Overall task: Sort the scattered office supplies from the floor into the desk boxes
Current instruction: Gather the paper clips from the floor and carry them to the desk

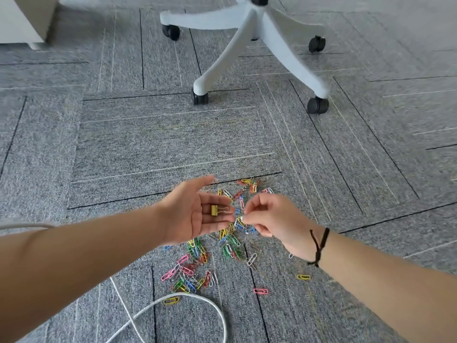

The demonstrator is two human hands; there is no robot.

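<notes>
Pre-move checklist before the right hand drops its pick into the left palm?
1. Left hand open, palm up: ok.
2. Gold binder clip resting on the palm: ok.
3. Right hand pinching a small item at its fingertips: ok; which item, cannot tell.
4. Right hand above the palm: not ok, beside it.
5. Paper clips cleared off the carpet: not ok.
6. Desk boxes in view: not ok.

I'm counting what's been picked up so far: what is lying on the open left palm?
One gold binder clip lies on the left hand, palm up, fingers straight. Nothing else shows on it. The hand covers some of the paper clips on the carpet beneath.
</notes>
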